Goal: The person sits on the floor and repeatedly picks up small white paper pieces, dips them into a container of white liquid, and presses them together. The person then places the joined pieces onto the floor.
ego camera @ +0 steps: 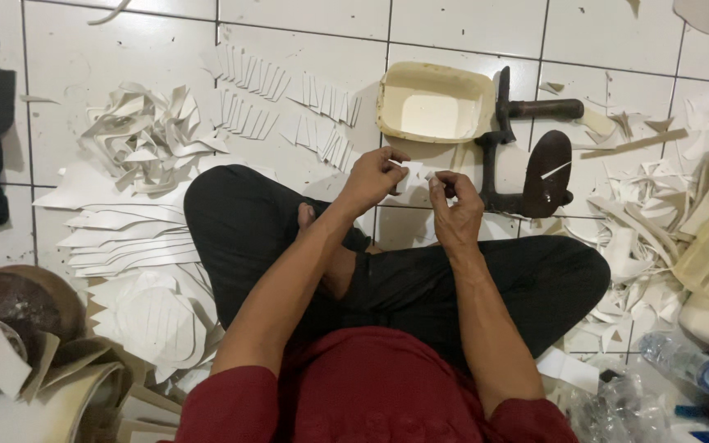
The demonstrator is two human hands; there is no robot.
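A person sits cross-legged on a white tiled floor [125,49], both hands raised over the knees. The left hand [373,176] and right hand [455,205] each pinch an edge of a small white paper piece [411,175], fingers narrow. A cream tub [435,104] sits at twelve o'clock, paper scraps [145,135] at ten o'clock.
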